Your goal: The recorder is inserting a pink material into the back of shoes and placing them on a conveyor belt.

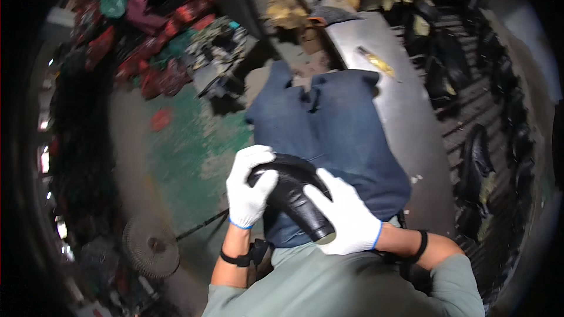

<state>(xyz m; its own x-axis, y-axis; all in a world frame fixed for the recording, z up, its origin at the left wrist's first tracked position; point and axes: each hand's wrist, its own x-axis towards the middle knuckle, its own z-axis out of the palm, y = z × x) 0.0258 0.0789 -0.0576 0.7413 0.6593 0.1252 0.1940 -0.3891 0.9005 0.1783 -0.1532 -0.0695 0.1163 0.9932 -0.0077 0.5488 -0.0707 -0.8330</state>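
Note:
A glossy black leather boot [299, 208] lies across my lap, over the dark blue cloth [346, 117] that covers my legs. Its narrow end points toward my body and shows a pale greenish edge. My left hand [249, 185], in a white knit glove, is closed round the far left part of the boot, thumb on top. Along the boot's right side, my white-gloved right hand [346, 214] holds it with thumb and fingers around the leather. The undersides of the boot and some fingertips are hidden.
On my right is a metal-topped bench [405, 111] with a yellow-handled tool [379, 61] on it. Beyond stands a slatted rack [458, 123] of black boots. To the left are a fan [151, 246], a heap of scraps [217, 53] and red plastic bags [164, 79].

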